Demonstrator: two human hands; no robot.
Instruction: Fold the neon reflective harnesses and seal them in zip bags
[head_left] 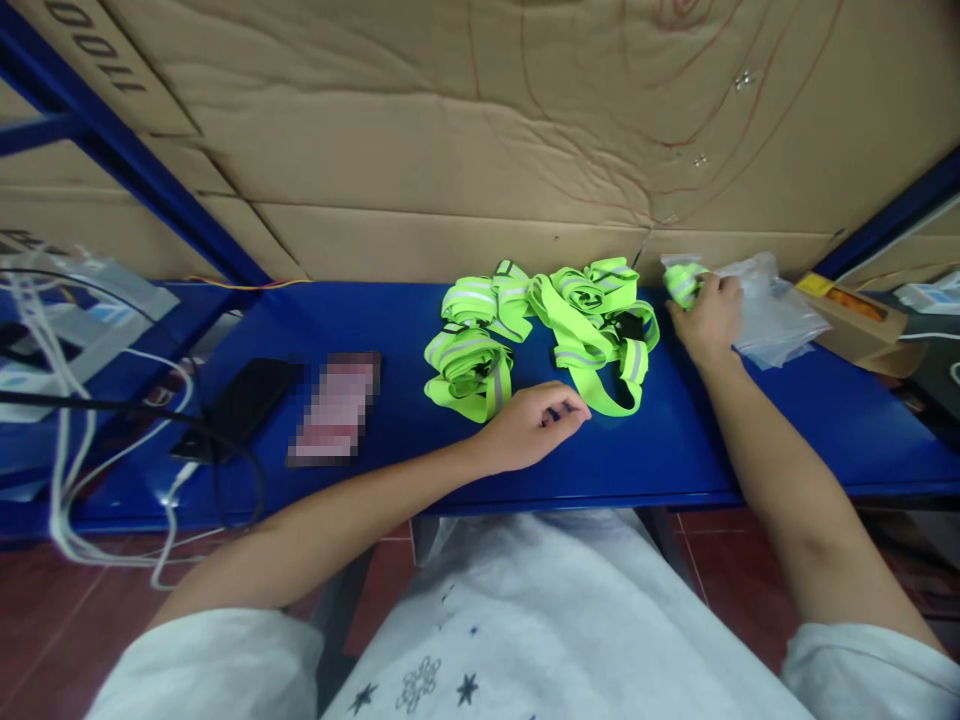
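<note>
Several neon-green reflective straps with silver stripes lie in loose coils on the blue table. One left-hand coil [469, 365] is beside my left hand [534, 425], and a looped strap [600, 350] lies just beyond its fingertips. My left hand is loosely curled, with blue table showing through the gap between thumb and fingers and nothing visible in it. Over at the right, my right hand [709, 315] is closed around a rolled reflective strap [682, 283] in what looks like clear plastic. The palm hides part of that roll. Clear plastic bags [780, 310] lie against its right side.
An open cardboard box [855, 325] stands right of the bags. On the left are a black phone [244, 405] with a white cable [172, 495], a blurred-out flat object [334, 410] and tangled cords. A cardboard panel [420, 160] rises behind the table.
</note>
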